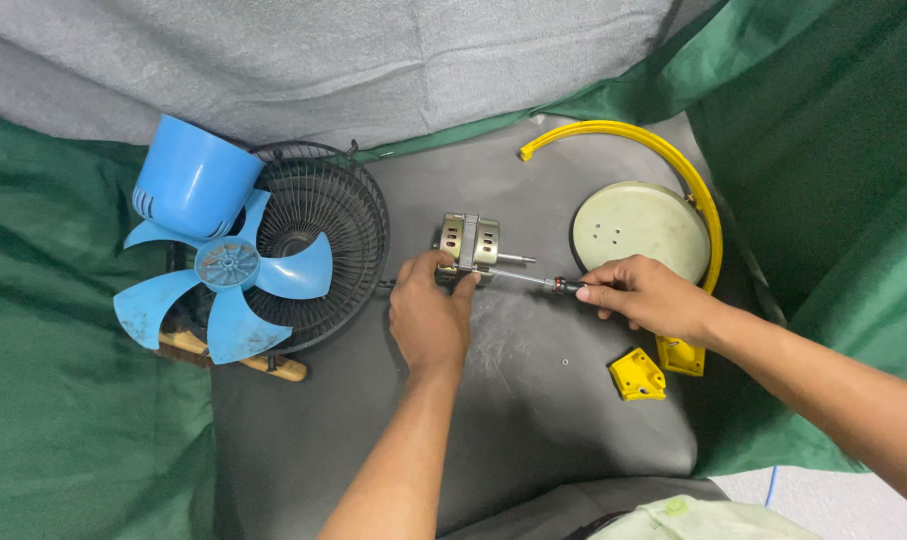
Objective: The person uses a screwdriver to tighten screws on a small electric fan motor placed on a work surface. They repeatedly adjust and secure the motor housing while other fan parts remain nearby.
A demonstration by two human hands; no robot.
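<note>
A small metal fan motor [471,241] with a thin shaft lies on a dark grey mat [534,420]. My left hand [430,312] grips its near side, thumb and fingers around the housing. My right hand [646,296] holds a screwdriver [530,280] by its dark handle. The thin shaft runs left, and its tip meets the motor by my left fingers.
At left a blue fan blade [224,283] rests on a black wire grille [319,245], with a blue motor cover [194,182] behind. A pale round base [639,228], a yellow curved ring [664,150], yellow brackets [637,375] and a tiny washer [566,361] lie at right. Green cloth [64,420] surrounds the mat.
</note>
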